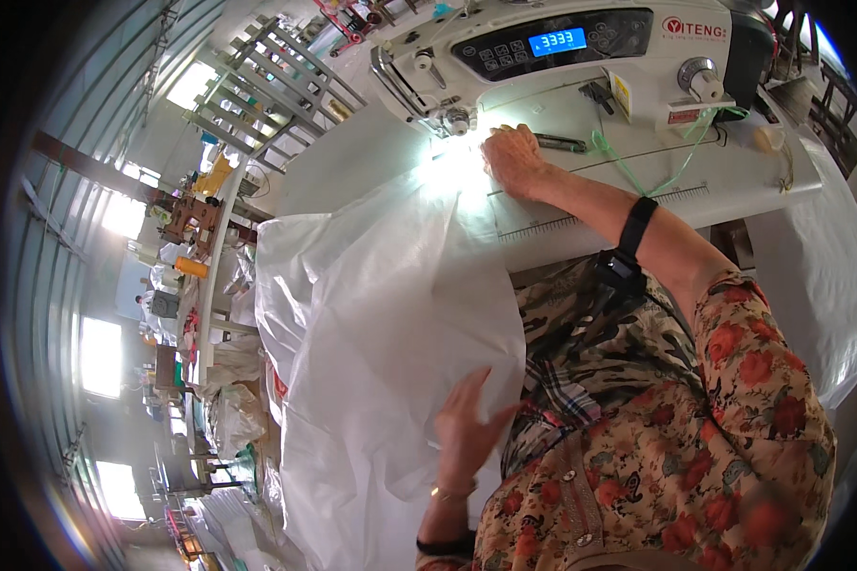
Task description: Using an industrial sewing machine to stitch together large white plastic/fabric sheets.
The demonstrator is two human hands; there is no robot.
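The right hand (512, 157) is pressing flat, fingers extended and closed around nothing, on the edge of the large white woven plastic sheet (390, 324), pinning it to the white sewing table (733, 186) just beside the needle area of the white industrial sewing machine (562, 48); this placement is apparently keeping the material square where the stitching is done. The left hand (467, 428) is lying open, fingers spread, against the lower part of the same sheet, evidently supporting the bulk hanging off the table edge toward the lap so that it is not dragging on the seam. Glare from the machine lamp is washing out the needle point, so contact there cannot be confirmed. A black wristband (636, 225) is sitting on the right forearm. A green cord (671, 162) is trailing across the table near a dark slender tool (560, 144), both apart from the sheet.
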